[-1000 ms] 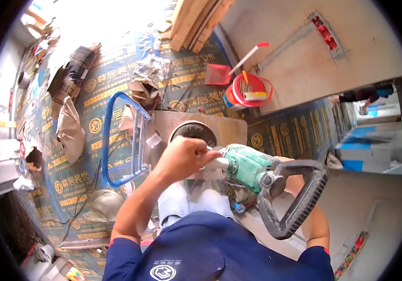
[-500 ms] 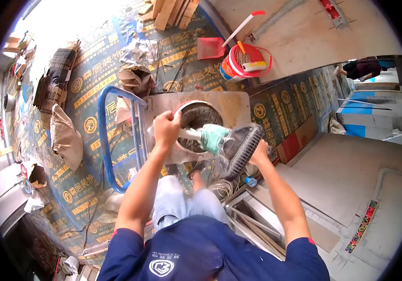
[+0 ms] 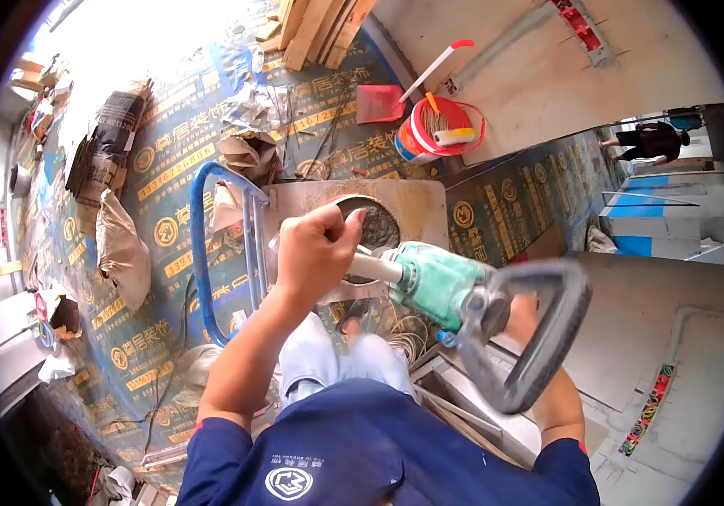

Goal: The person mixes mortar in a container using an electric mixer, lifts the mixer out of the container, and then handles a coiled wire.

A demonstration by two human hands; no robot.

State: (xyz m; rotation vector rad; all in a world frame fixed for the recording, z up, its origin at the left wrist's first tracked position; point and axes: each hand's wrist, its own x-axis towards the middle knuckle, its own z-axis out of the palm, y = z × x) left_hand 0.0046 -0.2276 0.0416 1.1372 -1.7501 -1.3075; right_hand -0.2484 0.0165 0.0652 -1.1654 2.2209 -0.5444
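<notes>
A hand-held power mixer (image 3: 434,282) with a green body, a pale neck and a black loop handle is tilted in front of me. My left hand (image 3: 320,244) is closed round the neck end, thumb up. On the far side of the black handle (image 3: 539,337), my right hand (image 3: 521,320) grips the machine, its fingers mostly hidden and blurred. Beneath the mixer's neck, a round bucket (image 3: 341,202) holds grey wet mix (image 3: 375,228). It stands on a pale board (image 3: 421,202). The mixer's lower end is hidden behind my left hand.
A blue metal frame (image 3: 199,244) stands left of the bucket. Beyond are a red bucket (image 3: 417,135) with tools, a dustpan (image 3: 379,103), paper sacks (image 3: 121,253) and timber (image 3: 307,34). Another person (image 3: 653,142) is far right. A coiled cable (image 3: 408,333) lies near my feet.
The mixer has risen toward me and swung to the right, showing more of its green body and loop handle. Both hands have moved with it. The distant person is more fully in view.
</notes>
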